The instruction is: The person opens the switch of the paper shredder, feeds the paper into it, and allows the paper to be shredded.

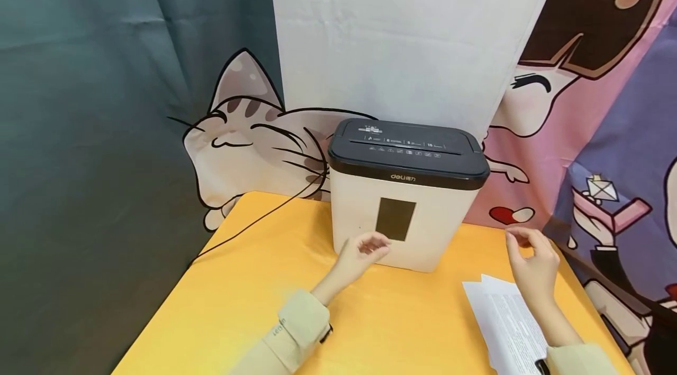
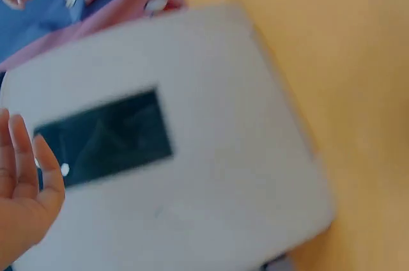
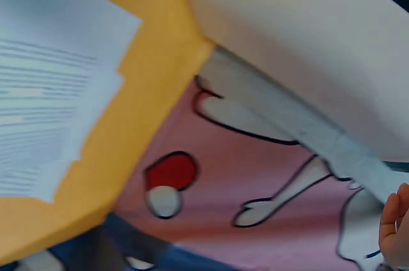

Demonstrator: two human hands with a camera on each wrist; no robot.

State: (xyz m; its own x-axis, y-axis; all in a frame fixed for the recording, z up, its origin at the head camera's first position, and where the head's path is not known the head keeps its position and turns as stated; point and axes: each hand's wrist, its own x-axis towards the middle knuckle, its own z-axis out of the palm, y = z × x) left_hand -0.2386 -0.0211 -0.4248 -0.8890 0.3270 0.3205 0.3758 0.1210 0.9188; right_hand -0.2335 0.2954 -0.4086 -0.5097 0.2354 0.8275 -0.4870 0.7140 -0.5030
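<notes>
A paper shredder with a white bin, a dark window and a black top with a feed slot stands at the back of the table. In front of its lower part is my left hand, fingers loosely bent and nothing held. The left wrist view shows that hand beside the dark window. My right hand hangs in the air right of the shredder, fingers loosely curled around nothing. Printed paper sheets lie below it, partly hidden by the right forearm.
The table wears a yellow cloth. A black cord runs from behind the shredder over the table's left edge. Behind hangs a curtain with a cartoon cat and figures, close to the shredder's back.
</notes>
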